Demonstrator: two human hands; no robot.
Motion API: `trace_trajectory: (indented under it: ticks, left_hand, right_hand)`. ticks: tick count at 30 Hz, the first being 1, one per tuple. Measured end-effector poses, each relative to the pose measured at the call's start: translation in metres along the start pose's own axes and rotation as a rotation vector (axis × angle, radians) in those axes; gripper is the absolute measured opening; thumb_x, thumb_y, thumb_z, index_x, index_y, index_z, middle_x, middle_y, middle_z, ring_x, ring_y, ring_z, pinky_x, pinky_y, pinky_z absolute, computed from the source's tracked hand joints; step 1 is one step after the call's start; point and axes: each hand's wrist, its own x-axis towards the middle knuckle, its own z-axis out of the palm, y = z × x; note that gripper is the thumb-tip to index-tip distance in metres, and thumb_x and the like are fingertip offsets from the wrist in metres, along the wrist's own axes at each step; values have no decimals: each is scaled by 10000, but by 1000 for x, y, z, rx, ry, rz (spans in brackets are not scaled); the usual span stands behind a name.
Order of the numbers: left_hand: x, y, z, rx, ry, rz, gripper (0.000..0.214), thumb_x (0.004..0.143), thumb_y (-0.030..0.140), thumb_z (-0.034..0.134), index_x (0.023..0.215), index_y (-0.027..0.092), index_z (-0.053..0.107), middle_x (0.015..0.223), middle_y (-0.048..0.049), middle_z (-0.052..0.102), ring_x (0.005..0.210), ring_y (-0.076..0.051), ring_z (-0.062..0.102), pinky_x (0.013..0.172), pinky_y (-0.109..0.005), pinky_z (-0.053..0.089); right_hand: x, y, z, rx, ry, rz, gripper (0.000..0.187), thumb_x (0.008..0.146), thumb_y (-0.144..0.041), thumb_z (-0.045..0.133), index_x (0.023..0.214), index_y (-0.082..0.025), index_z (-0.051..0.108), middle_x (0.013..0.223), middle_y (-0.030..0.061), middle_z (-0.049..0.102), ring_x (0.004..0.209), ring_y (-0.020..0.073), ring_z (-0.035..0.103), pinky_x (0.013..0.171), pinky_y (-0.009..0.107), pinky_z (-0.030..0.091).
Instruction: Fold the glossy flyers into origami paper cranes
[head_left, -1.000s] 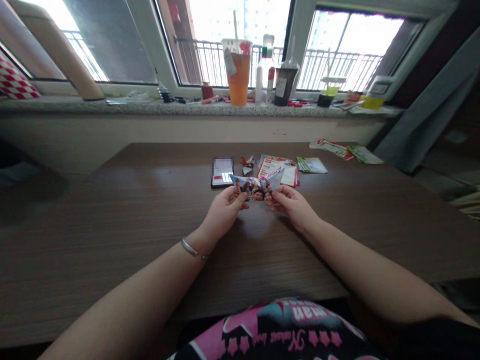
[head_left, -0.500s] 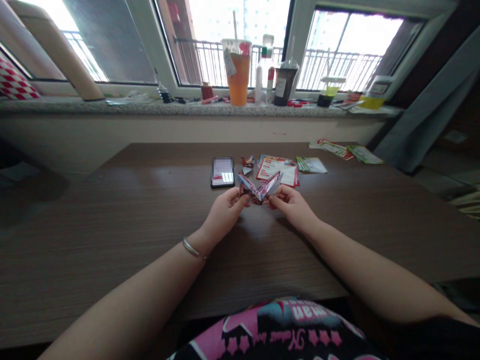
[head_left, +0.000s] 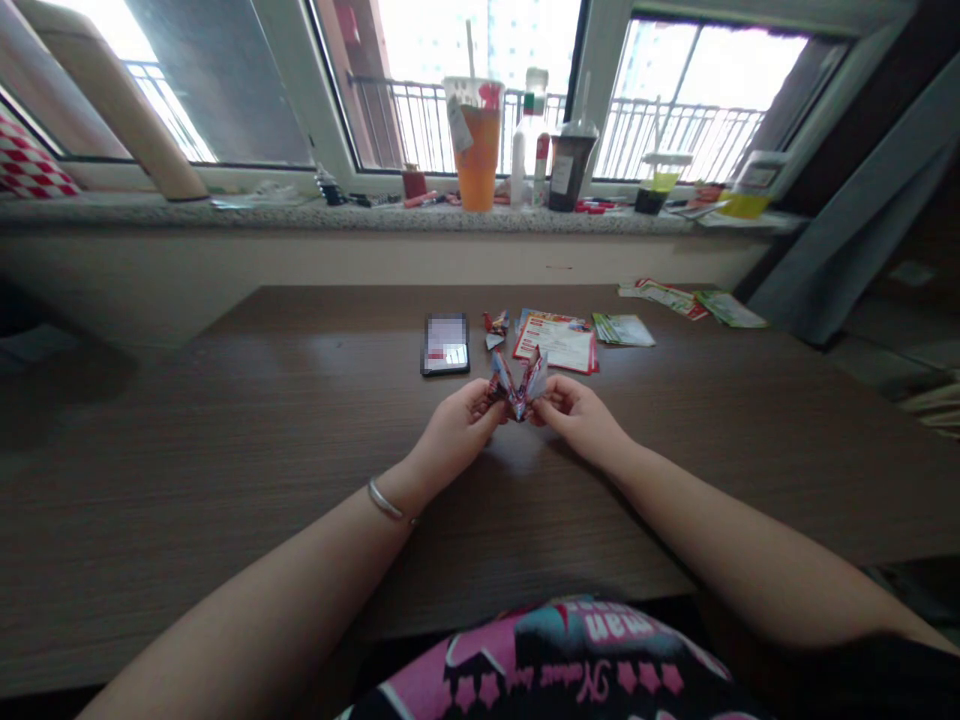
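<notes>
Between my hands is a piece of folded printed paper (head_left: pixel 519 392) in red, white and blue, bent into a V that opens away from me. My left hand (head_left: pixel 469 418) pinches its left side with thumb and fingers. On its right side, my right hand (head_left: pixel 576 408) has the same kind of pinch. Just beyond the paper lies a small folded paper piece (head_left: pixel 495 328) in similar colours. A phone (head_left: pixel 445 345) with its screen lit is beyond my left hand. Past my right hand sits a stack of printed sheets (head_left: pixel 555 342) with red edges.
Greenish cards (head_left: pixel 622 330) and more printed leaflets (head_left: pixel 667 297) lie at the table's far right. Along the granite windowsill (head_left: pixel 300 215) stand a tall orange drink (head_left: pixel 478 150), a dark drink cup (head_left: pixel 570 170), bottles and small items. The brown table (head_left: pixel 225 440) stretches to both sides.
The two sides of the folded paper have come closer together, making the V narrower and steeper. My hands have moved slightly inward, the left one a little to the right.
</notes>
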Motion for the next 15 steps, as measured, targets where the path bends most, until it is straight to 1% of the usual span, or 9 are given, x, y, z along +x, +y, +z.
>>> trace_trajectory:
  ticks: [5,10,12,15]
  left_hand:
    - [0,-4,2,-34,-6,-6,194,777,250,662,915,138,582,887,-50,675,841,-165,650,779,-284,507]
    - [0,-3,3,-102,-4,-41,182,780,231,655,914,147,564,851,-37,667,766,-139,641,720,-256,500]
    - [0,-2,3,-94,-26,-46,174,789,243,652,906,152,560,831,-31,662,733,-133,635,701,-254,498]
    - [-2,-4,4,-23,-27,-35,183,801,267,647,926,152,578,833,-33,655,734,-137,629,695,-260,495]
  right_hand:
    - [1,1,2,30,-16,4,296,653,-374,781,757,-210,558,708,-22,653,660,117,622,678,265,493]
    - [0,1,3,22,-41,1,315,631,-356,792,798,-219,562,730,-24,650,661,129,617,668,278,493]
    - [0,2,4,12,-49,-5,299,644,-341,783,802,-223,557,737,-25,650,651,127,610,660,276,485]
    - [-1,5,5,-8,-59,-18,261,675,-314,760,800,-227,548,727,-33,640,634,123,595,652,272,473]
